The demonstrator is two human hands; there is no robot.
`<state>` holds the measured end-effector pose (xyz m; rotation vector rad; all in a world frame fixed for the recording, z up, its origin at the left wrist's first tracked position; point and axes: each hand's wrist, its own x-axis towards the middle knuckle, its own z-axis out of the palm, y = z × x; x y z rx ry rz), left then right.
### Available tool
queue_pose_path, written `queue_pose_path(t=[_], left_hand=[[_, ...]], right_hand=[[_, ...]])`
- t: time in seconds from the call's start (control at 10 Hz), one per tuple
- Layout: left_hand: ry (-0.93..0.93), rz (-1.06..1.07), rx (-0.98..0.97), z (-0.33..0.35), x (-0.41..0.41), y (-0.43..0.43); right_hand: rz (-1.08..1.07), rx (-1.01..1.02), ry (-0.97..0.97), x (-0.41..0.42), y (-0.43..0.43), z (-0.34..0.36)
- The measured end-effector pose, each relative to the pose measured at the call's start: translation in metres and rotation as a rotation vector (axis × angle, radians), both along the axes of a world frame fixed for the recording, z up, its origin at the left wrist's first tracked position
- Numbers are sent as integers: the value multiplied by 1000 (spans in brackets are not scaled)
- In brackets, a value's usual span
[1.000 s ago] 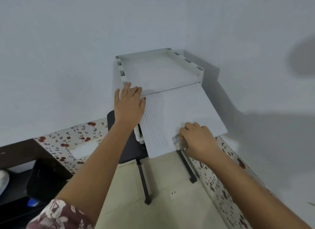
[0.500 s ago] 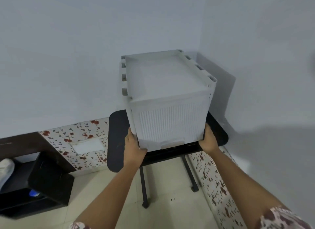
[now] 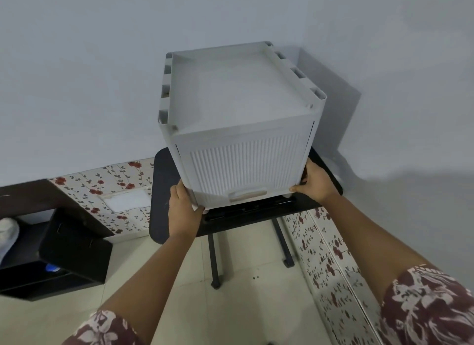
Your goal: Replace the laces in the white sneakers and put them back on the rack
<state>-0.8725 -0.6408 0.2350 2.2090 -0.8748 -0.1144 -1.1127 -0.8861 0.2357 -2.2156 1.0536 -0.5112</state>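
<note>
A white plastic shoe rack cabinet (image 3: 241, 106) stands on a small black table (image 3: 164, 190) in the room's corner. Its ribbed front door (image 3: 246, 162) is down and closed, with a beige handle (image 3: 247, 194) at the bottom edge. My left hand (image 3: 183, 207) grips the cabinet's lower left front corner. My right hand (image 3: 316, 181) grips the lower right front corner. No sneakers or laces show at the cabinet; whatever is inside is hidden behind the door.
Grey walls meet just behind the cabinet. A floral skirting runs along both walls. A low black shelf unit (image 3: 64, 252) sits at the left, with something white (image 3: 7, 237) at the frame's edge. Beige floor tiles (image 3: 246, 293) lie under the table's black legs.
The front door, lifted up flat a second ago, has swung down shut. Both hands moved from the door and top to the cabinet's lower front corners.
</note>
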Motion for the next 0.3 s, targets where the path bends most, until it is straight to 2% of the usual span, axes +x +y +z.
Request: queue_pose_path(t=[0.2,0.3], left_hand=[[31,-15,-34,1,1,-2],[222,28,-87,0,-2,5]], right_hand=[[-124,63,-47,6,6,-11],[-278,155,-156,16,33,-30]])
